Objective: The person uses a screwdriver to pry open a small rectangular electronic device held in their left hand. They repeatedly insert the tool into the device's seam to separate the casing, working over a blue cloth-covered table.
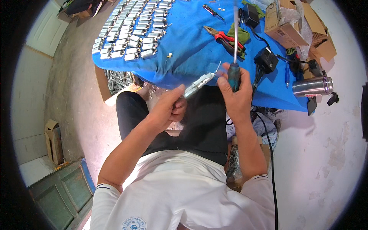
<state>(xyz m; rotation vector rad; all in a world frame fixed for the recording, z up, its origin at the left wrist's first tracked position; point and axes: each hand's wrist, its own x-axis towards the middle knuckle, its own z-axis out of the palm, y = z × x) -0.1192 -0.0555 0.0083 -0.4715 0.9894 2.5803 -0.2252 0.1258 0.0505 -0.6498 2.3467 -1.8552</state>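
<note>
My left hand [168,108] is closed round a long, narrow silver metal part [198,85], which slants up and to the right over my lap. A thin pin or rod sticks out at its far end. In my right hand [238,94] is a screwdriver [234,74] with a dark teal handle, its long shaft pointing away from me over the table. The right fingertips, partly blurred, are close to the far end of the metal part; I cannot tell whether they touch it.
Rows of small silver metal pieces [132,40] cover the far left of the blue cloth [184,42]. Red-handled pliers [226,40], a black adapter [265,60], and a steel flask [312,86] lie to the right. A box of metal parts [118,81] stands below the table's left edge.
</note>
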